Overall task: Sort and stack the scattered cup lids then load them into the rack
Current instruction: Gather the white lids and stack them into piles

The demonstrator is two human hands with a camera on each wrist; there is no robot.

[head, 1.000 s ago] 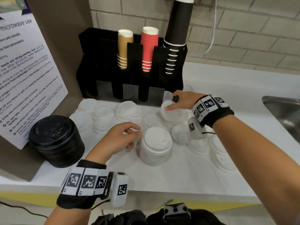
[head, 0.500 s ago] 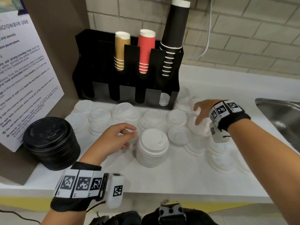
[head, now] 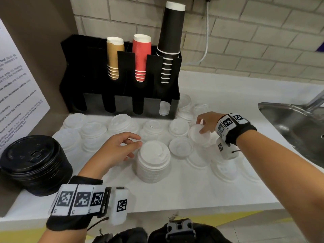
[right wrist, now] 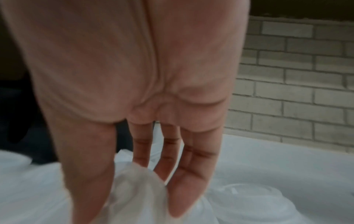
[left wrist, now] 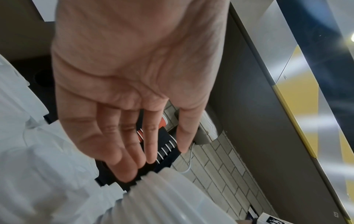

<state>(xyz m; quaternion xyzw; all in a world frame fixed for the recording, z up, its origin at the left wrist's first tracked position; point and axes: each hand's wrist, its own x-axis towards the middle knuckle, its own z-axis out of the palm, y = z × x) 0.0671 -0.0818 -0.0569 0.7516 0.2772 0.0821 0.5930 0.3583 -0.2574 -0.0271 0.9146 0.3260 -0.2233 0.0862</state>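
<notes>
Several white lids lie scattered on the white counter (head: pixel 175 195) in front of the black rack (head: pixel 98 71). A tall white lid stack (head: pixel 153 162) stands mid-counter. My left hand (head: pixel 135 146) hovers at its left rim with relaxed fingers and holds nothing; the left wrist view shows the left hand (left wrist: pixel 153 163) with straight fingers just above the ribbed stack (left wrist: pixel 172 200). My right hand (head: pixel 200 126) pinches a tilted white lid (head: pixel 199 137) over the right-hand scatter. The right wrist view shows the lid (right wrist: pixel 134 189) between thumb and fingers. One white lid (head: pixel 164 107) shows in the rack's rightmost slot.
A black lid stack (head: pixel 35 163) stands at the left, beside a printed notice (head: pixel 17 102). Brown, red and black cup stacks (head: pixel 142 58) stand up out of the rack. A steel sink (head: pixel 298 123) lies at the right. The counter's front edge is near my wrists.
My right hand left the rack's rightmost slot, moved right and toward me over the scattered lids, and now pinches one lid, tilted. My left hand stayed beside the white stack.
</notes>
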